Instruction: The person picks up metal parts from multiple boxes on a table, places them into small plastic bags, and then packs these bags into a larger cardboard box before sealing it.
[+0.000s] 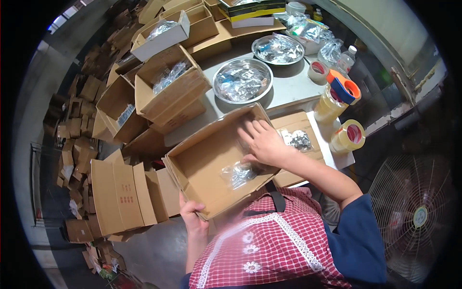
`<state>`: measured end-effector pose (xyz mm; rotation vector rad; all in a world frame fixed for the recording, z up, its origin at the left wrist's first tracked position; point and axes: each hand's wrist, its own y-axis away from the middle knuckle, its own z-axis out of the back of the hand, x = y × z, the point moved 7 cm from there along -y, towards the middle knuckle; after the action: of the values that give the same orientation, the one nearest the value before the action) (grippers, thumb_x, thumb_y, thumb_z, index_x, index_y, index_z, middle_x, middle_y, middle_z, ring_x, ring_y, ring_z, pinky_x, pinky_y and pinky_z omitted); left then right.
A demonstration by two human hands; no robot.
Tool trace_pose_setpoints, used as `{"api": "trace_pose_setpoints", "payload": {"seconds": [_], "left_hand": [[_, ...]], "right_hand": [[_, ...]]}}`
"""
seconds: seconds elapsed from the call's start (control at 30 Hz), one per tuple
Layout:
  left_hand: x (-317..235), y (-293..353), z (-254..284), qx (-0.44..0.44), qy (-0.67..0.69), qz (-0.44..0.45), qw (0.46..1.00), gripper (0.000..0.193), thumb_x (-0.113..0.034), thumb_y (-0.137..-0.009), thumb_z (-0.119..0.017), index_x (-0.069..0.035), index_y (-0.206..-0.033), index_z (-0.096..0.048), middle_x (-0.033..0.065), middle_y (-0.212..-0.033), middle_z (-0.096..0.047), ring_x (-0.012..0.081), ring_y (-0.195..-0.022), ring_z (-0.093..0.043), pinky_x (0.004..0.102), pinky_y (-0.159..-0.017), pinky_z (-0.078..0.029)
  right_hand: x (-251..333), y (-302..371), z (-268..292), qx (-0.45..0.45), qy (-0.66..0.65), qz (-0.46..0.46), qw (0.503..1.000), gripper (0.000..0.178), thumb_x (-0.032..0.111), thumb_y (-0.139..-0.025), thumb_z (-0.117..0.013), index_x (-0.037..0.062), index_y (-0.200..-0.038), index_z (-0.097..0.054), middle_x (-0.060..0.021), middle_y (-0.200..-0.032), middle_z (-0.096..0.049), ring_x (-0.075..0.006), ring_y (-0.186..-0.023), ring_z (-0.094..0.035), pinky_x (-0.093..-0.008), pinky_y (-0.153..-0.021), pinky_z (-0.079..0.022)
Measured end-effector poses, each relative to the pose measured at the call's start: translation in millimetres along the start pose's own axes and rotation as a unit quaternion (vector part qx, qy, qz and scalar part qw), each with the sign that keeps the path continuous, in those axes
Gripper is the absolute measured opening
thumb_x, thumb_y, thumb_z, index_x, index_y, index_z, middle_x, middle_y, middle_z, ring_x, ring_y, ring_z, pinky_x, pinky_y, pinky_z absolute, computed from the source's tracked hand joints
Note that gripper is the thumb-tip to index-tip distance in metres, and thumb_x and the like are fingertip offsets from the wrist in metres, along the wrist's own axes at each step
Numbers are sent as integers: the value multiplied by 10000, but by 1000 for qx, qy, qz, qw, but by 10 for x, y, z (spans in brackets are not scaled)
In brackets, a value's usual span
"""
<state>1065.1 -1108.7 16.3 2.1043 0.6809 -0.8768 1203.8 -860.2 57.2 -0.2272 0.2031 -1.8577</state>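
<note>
My left hand (193,213) grips the near left corner of an open cardboard box (199,166), its thumb over the rim. The box is held tilted in front of my body. My right hand (264,140) reaches into its right end with the fingers spread and holds nothing that I can see. Below that hand, a clear plastic bag (239,174) of small parts lies on the box floor. Just past my right wrist, another clear bag of small dark and silver parts (296,139) lies on a flat cardboard piece (315,153).
Two metal bowls (242,81) (277,48) of small bags stand on the white table (286,86). Tape rolls (347,136) and an orange-blue tape dispenser (344,87) line its right edge. More cardboard boxes (171,84) stand at the left. A fan (418,216) is at the right.
</note>
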Motion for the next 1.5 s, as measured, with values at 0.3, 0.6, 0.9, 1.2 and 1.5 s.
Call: {"api": "trace_pose_setpoints", "payload": {"seconds": [0.3,0.6,0.9,1.2,1.5], "left_hand": [[-279,112,-435,64,-89,-174,979,979,61,-522,-514,9,-1480,-314,146,-1336,-501,293,-1228,-521,359,-1058,-437],[-532,156,-975,124,-148,-246,950,1017,16,-487,-580,-4,-1470,-321,135,-1306,-491,270,-1205,-511,354,-1094,-381],[-534,244,-1194,146,-154,-297,931,991,16,-471,-592,-20,-1430,-348,133,-1221,-540,245,-1107,-560,341,-1002,-456],[-636,205,-1189,138,-215,-333,908,894,1,-505,-576,-44,-1372,-365,115,-1200,-486,228,-1108,-507,327,-1035,-377],[-843,9,-903,82,-261,-402,874,875,29,-531,-535,-38,-1388,-377,125,-1158,-575,171,-933,-565,210,-675,-494]], "right_hand": [[411,157,36,-46,-163,30,985,695,544,-845,-673,-13,-1245,-556,-238,-1280,-539,-386,-1138,-529,-485,-988,-422],[-33,85,-245,-85,-142,-138,977,1136,767,-639,-711,9,-1431,-413,-335,-1265,-490,-498,-1238,-440,-554,-1036,-402],[96,273,-356,-146,-280,-233,919,820,307,-647,-840,174,-1365,-467,-317,-1294,-407,-528,-1069,-535,-557,-897,-504],[-307,234,-263,-260,-431,-184,844,301,163,-708,-761,59,-969,-655,-50,-591,-501,-192,-728,-602,-360,-664,-518],[-663,794,44,-297,-434,-155,836,212,92,-667,-687,22,-862,-646,-92,-938,-611,-200,-813,-626,-293,-697,-497]]}}
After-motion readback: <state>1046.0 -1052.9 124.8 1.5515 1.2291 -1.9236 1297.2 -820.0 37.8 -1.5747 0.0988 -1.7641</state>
